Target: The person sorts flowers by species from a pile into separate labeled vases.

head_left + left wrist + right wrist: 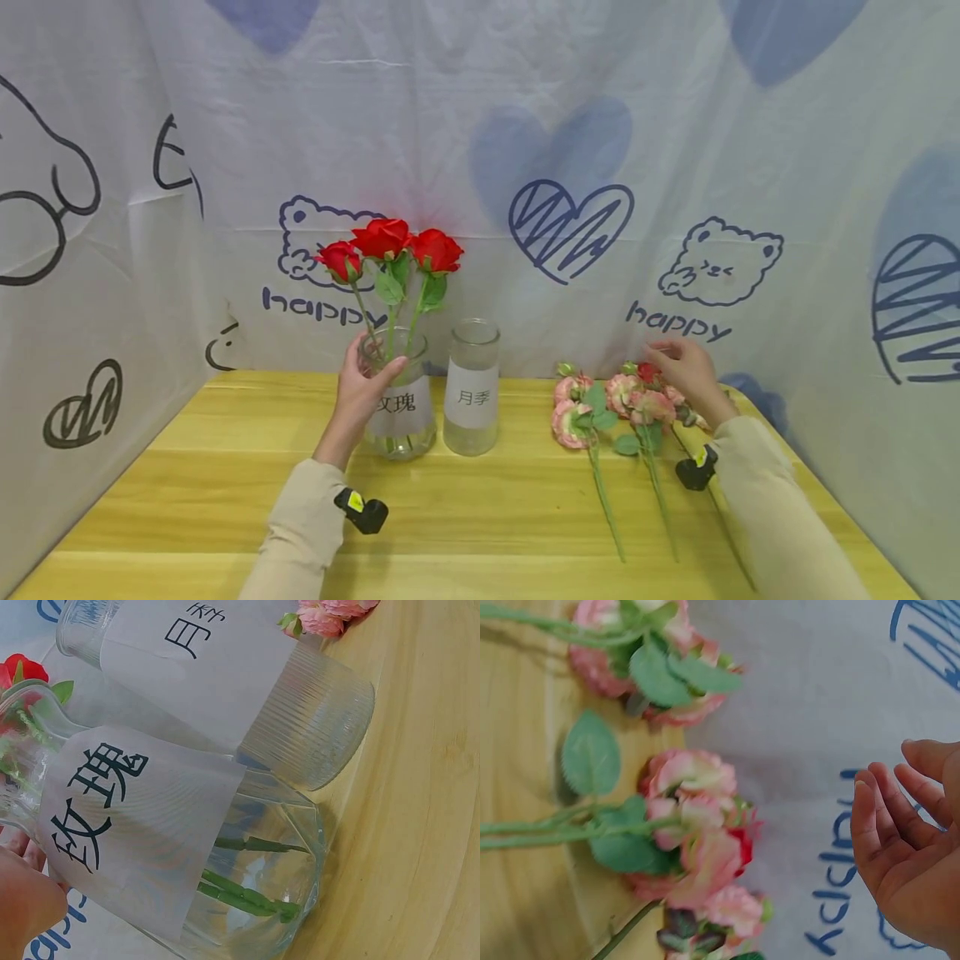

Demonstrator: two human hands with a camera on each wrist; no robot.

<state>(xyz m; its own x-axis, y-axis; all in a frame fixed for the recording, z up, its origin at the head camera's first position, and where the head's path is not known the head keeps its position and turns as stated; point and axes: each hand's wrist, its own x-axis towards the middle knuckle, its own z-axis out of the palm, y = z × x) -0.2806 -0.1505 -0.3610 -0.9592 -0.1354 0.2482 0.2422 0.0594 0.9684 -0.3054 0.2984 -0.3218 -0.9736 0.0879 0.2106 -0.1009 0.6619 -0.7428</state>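
Head view: wooden table (pixel 480 533), front half bare, cloth backdrop (pixel 525 125) on three sides. Rose vase (pixel 396 406) (three red roses (pixel 386 246)) back-left, gripped at the neck by left hand (pixel 362 385); labelled jar (pixel 472 387) just beside. Pink flowers (pixel 615 400) lie right; right hand (pixel 688 371) hovers, fingers loose, partly hiding them.

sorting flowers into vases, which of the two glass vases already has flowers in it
The wider vase gripped by the left hand holds three red roses. The taller ribbed vase right beside it has no flowers in it.
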